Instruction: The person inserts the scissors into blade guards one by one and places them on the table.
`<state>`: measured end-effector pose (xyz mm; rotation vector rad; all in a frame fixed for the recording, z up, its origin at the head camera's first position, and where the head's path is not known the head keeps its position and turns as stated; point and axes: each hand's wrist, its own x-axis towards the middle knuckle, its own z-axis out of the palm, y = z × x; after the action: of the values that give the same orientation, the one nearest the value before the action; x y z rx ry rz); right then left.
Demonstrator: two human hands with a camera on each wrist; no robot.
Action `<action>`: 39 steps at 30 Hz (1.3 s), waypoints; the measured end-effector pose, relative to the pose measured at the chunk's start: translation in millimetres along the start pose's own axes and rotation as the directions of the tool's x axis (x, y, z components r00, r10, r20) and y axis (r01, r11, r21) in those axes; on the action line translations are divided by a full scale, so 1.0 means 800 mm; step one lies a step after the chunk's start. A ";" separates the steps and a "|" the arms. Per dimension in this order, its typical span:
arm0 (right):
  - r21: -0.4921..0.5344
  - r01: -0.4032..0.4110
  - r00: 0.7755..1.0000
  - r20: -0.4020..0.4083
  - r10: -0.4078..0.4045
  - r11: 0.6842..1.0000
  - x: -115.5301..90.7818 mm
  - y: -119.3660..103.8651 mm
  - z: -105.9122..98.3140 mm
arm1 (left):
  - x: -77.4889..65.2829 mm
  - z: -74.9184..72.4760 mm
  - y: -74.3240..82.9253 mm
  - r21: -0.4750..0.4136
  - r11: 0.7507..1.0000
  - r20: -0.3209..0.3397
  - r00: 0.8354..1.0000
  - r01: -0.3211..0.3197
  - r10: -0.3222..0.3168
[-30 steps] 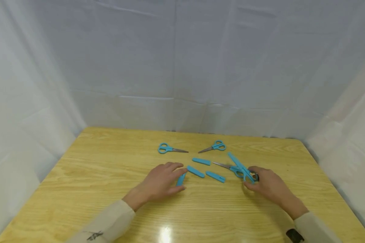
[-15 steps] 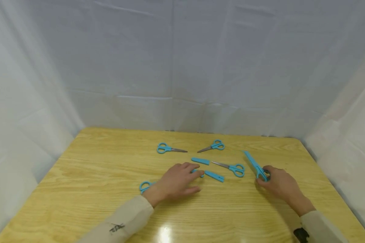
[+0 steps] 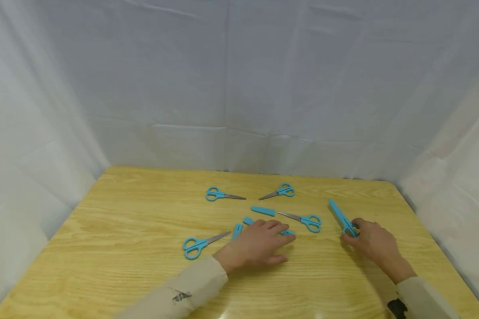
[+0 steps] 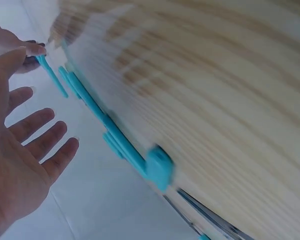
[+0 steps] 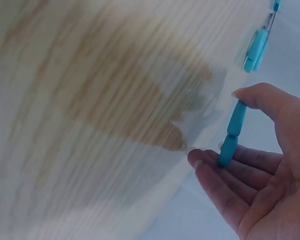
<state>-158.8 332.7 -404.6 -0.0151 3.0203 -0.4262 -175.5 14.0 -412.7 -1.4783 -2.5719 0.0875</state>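
Over the middle of the table my left hand point(image 3: 261, 246) reaches rightward with its fingers spread, and the left wrist view shows nothing in its grasp. Beneath or beside it lie blue blade covers: one point(image 3: 237, 231) at its wrist, one point(image 3: 248, 220) partly hidden by the knuckles, one point(image 3: 289, 232) mostly behind the fingers. My right hand point(image 3: 373, 241) pinches the handles of scissors point(image 3: 349, 227) between thumb and fingers. A blue cover point(image 3: 336, 210) sits over their blades, pointing away from me. In the right wrist view, the handle loops point(image 5: 235, 125) show edge-on between thumb and fingers.
Uncovered scissors lie about: one pair point(image 3: 195, 247) left of my left hand, another point(image 3: 303, 220) between the hands, and two pairs, left point(image 3: 215, 194) and right point(image 3: 283, 190), farther back. Another blue cover point(image 3: 262, 211) lies mid-table. White sheeting point(image 3: 239, 88) hangs behind the wooden table point(image 3: 135, 212).
My left hand has moved right across the covers, uncovering the scissors at the left. The right hand has carried the covered scissors rightward, away from the pair they overlapped in view.
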 end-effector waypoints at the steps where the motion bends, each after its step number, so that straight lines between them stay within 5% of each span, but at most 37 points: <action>1: -0.005 -0.005 1.000 0.001 0.005 1.000 0.000 0.000 0.000 | 0.003 0.000 0.003 0.005 1.000 0.001 1.000 -0.008 0.008; 8: -0.026 -0.041 0.999 0.023 0.042 0.999 0.001 -0.003 0.002 | 0.024 -0.005 0.020 0.037 0.998 0.021 0.998 -0.052 0.051; 17: -0.109 0.009 1.000 -0.010 -0.010 0.994 -0.002 -0.002 0.003 | 0.027 -0.001 0.027 0.047 0.997 0.028 0.998 -0.063 0.062; 24: -0.081 0.035 0.999 -0.009 -0.036 0.996 -0.005 0.000 0.005 | 0.021 -0.002 0.020 -0.002 1.000 0.084 0.996 -0.020 0.020; 30: -0.070 0.080 0.996 -0.024 -0.082 0.994 -0.005 0.004 0.005 | 0.015 -0.005 0.006 0.002 0.999 0.067 0.997 0.038 -0.038; 39: 0.052 0.262 0.962 -0.096 -0.257 0.964 0.001 -0.001 0.009 | 0.010 -0.013 -0.019 -0.111 0.985 0.083 0.989 0.135 -0.126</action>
<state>-158.7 330.1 -411.4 -0.4031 3.0995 -0.5589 -190.5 13.2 -399.1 -1.3637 -2.7707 -0.0242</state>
